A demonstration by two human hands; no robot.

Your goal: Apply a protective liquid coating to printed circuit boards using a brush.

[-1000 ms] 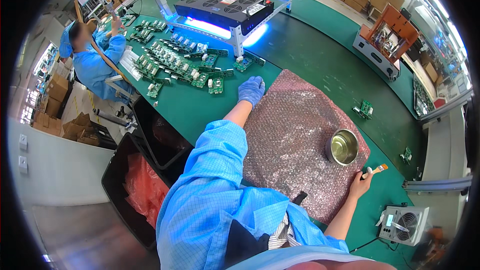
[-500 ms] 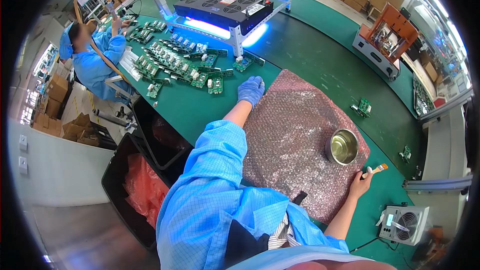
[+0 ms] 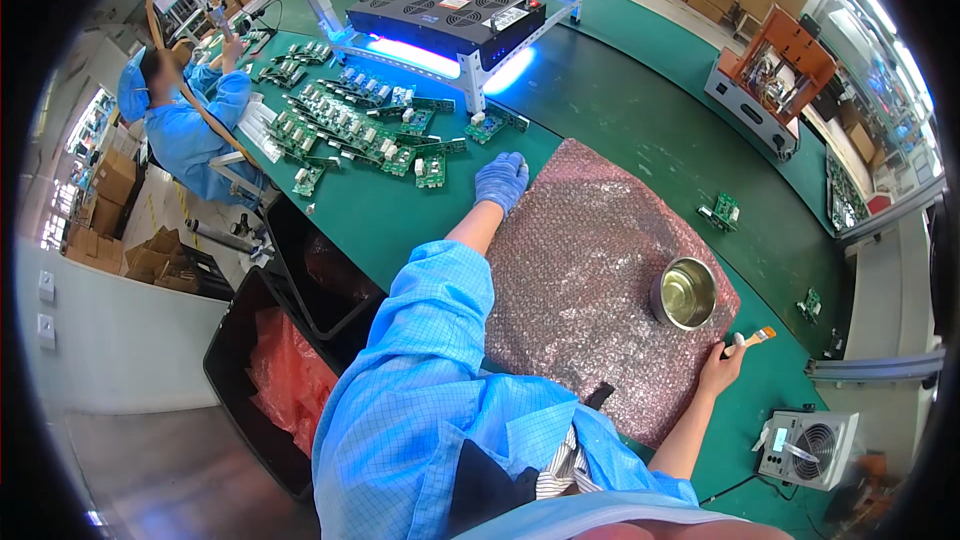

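My left hand [image 3: 502, 182], in a blue glove, rests with curled fingers on the table beside the upper left edge of a pinkish bubble wrap sheet [image 3: 590, 280]. Nothing shows in its grip. At the sheet's right edge, my right hand [image 3: 718, 372] is closed around a small flat paintbrush [image 3: 752, 339], its orange-brown bristles pointing up and right. A round metal bowl [image 3: 686, 294] with yellowish liquid in it sits on the sheet, just above the right hand.
Many green circuit boards [image 3: 345, 130] lie left of the blue-lit lamp unit [image 3: 450, 15]. Two boards, one nearer [image 3: 722, 212] and one lower right [image 3: 810, 305], sit on the belt. A fan box [image 3: 808, 448] stands lower right. A co-worker [image 3: 195, 120] sits far left.
Both boards on the belt at right have shifted slightly up and left. The co-worker's arms have moved a little. My hands, the brush and the bowl have stayed put.
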